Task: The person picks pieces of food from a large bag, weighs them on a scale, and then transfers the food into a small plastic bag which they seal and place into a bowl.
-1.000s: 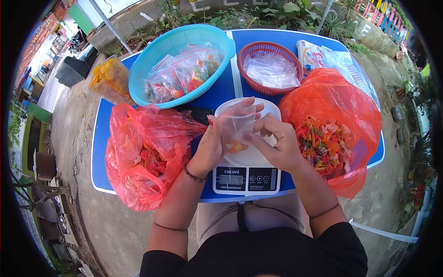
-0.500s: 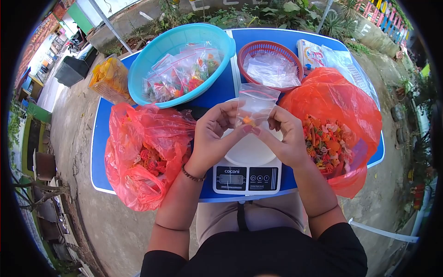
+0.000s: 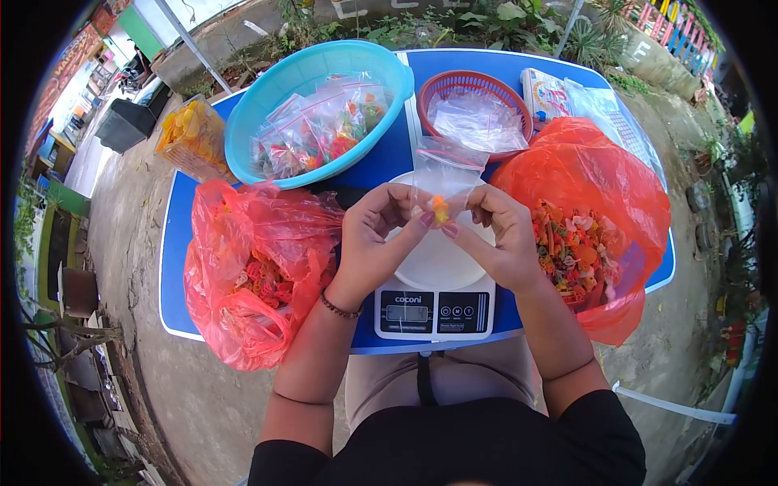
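Note:
My left hand (image 3: 374,243) and my right hand (image 3: 501,241) pinch a small clear zip bag (image 3: 445,173) between their fingertips. The bag stands upright above the white pan of a digital kitchen scale (image 3: 434,285), and a little orange pasta sits at its bottom. A red plastic bag of coloured pasta (image 3: 247,267) lies left of my left hand. A second red bag of mixed coloured pasta (image 3: 585,219) lies open to the right of my right hand.
On the blue table (image 3: 381,166), a light blue basin (image 3: 285,85) holds several filled zip bags. A red basket (image 3: 451,85) holds empty clear bags. A yellow pasta packet (image 3: 191,139) lies far left; more packets (image 3: 559,95) lie at the far right corner.
The small bag has turned from lying low over the scale pan to standing upright between both hands' fingertips. Both hands rose slightly toward the far side of the scale.

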Available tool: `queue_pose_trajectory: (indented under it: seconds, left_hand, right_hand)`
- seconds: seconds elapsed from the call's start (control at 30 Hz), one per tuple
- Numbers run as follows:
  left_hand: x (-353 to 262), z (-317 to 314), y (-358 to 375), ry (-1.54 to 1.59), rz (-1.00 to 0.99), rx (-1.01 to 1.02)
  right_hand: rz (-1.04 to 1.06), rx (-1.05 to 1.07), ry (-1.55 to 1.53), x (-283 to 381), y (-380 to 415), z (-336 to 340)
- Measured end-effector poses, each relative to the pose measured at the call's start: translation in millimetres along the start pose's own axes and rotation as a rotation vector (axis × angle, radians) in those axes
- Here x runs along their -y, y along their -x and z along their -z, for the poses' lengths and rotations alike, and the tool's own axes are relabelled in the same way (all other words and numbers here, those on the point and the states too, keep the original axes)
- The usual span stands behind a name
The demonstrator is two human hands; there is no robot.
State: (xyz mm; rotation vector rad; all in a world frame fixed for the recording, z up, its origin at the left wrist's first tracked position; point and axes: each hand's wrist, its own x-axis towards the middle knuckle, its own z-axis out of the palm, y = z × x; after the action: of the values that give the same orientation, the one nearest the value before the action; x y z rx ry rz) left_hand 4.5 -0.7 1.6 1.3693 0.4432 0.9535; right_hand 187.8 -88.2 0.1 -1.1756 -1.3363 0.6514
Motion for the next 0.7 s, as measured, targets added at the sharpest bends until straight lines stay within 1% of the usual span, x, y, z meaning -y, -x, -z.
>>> queue_pose_trajectory:
  seconds: [0.07,0.27,0.37,0.47,0.57,0.7]
  left_hand:
    - [-2,0,0,0.005,-0.013,0.031]
    - [0,0,2,0.015,0.029,-0.004]
    - [0,5,2,-0.063,0.037,0.045]
    - [-7,1,2,0.061,0.123,0.002]
    - [4,9,1,0.114,0.018,0.019]
    - [-1,5,1,0.006,0.02,-0.013]
  right_hand:
    - [-0.003,0.001,0.005,4,-1,1]
    - [0.023,-0.03,-0.031,5,-1,-2]
    - [0.006,-0.01,-0.022,2,0,0]
    - [-0.017,-0.006,-0.075,5,-2,0]
    - [-0.036,-0.001,-0.077,2,-1,3]
    - [-0.085,-0.022,-0.205,-4,1,1]
